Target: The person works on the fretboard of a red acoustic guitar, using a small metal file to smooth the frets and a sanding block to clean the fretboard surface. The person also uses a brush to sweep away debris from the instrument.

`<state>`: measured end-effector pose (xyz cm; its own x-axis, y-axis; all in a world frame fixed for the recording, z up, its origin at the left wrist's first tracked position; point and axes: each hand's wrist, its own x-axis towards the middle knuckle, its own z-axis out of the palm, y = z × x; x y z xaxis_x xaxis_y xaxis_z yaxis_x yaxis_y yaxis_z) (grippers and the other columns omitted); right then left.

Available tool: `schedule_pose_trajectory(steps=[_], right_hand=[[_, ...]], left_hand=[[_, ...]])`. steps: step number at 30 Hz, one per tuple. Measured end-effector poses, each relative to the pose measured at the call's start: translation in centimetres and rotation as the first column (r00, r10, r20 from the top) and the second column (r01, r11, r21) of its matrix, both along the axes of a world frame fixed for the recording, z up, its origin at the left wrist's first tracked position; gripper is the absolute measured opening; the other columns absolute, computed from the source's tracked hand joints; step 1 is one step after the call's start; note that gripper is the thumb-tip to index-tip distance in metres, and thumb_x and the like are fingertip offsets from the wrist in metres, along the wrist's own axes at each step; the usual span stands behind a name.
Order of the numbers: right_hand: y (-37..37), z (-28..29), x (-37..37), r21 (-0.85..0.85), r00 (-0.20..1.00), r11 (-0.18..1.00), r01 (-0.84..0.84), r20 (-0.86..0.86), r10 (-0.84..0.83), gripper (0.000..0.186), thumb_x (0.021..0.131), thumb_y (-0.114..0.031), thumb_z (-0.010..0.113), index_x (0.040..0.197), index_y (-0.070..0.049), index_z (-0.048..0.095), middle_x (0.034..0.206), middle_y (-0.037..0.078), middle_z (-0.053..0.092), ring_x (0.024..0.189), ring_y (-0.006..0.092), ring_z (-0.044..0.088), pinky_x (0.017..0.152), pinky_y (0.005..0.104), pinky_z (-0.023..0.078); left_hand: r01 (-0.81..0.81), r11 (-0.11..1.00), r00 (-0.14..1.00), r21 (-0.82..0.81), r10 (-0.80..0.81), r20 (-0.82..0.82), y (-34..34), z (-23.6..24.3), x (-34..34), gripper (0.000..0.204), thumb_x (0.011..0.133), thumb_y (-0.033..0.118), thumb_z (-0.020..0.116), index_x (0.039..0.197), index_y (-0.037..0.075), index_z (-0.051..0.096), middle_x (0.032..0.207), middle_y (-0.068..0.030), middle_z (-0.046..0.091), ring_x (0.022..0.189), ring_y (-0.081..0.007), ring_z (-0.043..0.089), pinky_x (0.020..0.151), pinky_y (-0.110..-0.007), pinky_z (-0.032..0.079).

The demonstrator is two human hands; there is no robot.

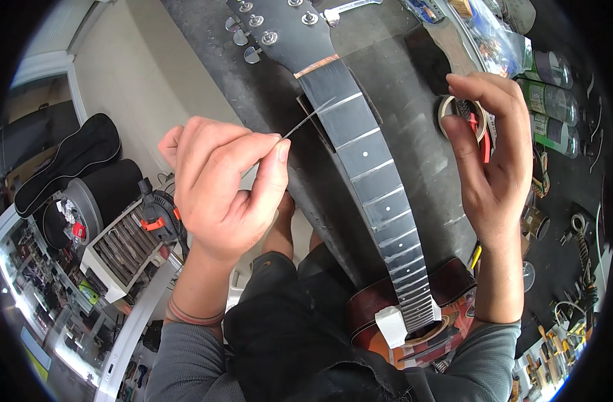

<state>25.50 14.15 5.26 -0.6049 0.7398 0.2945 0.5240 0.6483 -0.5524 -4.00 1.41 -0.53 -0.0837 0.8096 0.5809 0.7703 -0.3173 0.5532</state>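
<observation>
The left hand [229, 177] pinches a thin wire [302, 123], its tip over the guitar neck [370, 171] near the left edge of the tabletop [428, 175]; the right hand [500, 177] hangs open. The neck is stringless; what remains is unclear.

One left hand [224, 181] and one right hand [492, 157] are showing, with one thin rod [299, 125] and one guitar [376, 182]. Three tuner buttons [251, 55] are lining its headstock's left edge; three bottles [549, 100] and one tape roll [443, 115] are appearing.
</observation>
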Motion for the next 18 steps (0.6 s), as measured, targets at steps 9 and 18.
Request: schedule_pose_trajectory(steps=[9,18], right_hand=[[-1.7,-1.2,1.0,-0.043,0.997,0.996,0.079,0.005,-0.079,0.042,0.093,0.003,0.088,0.133,-0.006,0.080,0.128,0.012,0.076,0.122,0.0324,0.072,0.109,0.0422,0.051],[-3.2,-1.1,2.7,-0.062,0.991,0.991,0.117,0.069,-0.112,0.042,0.093,-0.001,0.089,0.133,-0.006,0.079,0.129,0.014,0.076,0.124,0.0357,0.072,0.113,0.0457,0.050]], left_hand=[[-0.021,0.999,0.999,-0.030,0.022,0.027,-0.8,-0.4,0.0,0.027,0.083,-0.003,0.096,0.104,0.008,0.082,0.092,-0.0018,0.075,0.079,-0.0202,0.064,0.086,-0.039,0.038],[-0.076,0.992,0.948,-0.100,0.104,0.302,-2.9,-1.1,0.8,0.019,0.095,-0.005,0.087,0.110,0.002,0.079,0.096,-0.0052,0.074,0.083,-0.0172,0.062,0.086,-0.036,0.042]])
